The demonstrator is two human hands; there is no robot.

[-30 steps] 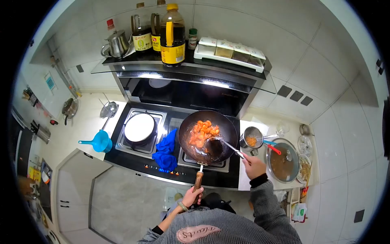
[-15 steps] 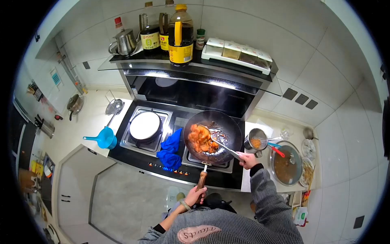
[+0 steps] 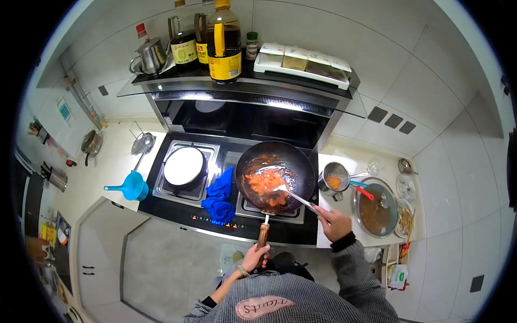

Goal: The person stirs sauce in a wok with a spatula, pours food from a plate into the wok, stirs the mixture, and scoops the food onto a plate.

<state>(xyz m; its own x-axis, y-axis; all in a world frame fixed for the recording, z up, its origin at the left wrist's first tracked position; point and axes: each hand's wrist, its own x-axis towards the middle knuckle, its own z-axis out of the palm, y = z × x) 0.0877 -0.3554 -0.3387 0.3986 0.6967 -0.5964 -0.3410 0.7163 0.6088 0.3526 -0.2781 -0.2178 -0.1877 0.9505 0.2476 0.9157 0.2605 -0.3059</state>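
Note:
A dark wok [image 3: 299,167] sits on the right burner with orange-red food [image 3: 264,181] in its lower middle. My left hand [image 3: 254,257] is closed around the wok's wooden handle [image 3: 263,237]. In my right hand [image 3: 335,223] is the handle of a metal spatula [image 3: 301,199], whose blade lies in the food. A blue cloth [image 3: 219,196] rests on the stove just left of the wok. On the left burner stands a round pan with a white top [image 3: 183,166].
Right of the stove are a metal cup [image 3: 334,177] and a large bowl of brownish liquid [image 3: 376,212]. A blue ladle [image 3: 133,186] lies at the left counter's edge. Bottles [image 3: 224,48] and a seasoning box [image 3: 301,64] stand on the shelf behind.
The spatula's blade has moved down within the wok, and the food is more spread out. My right hand has shifted lower and slightly right. The whole view has shifted a little.

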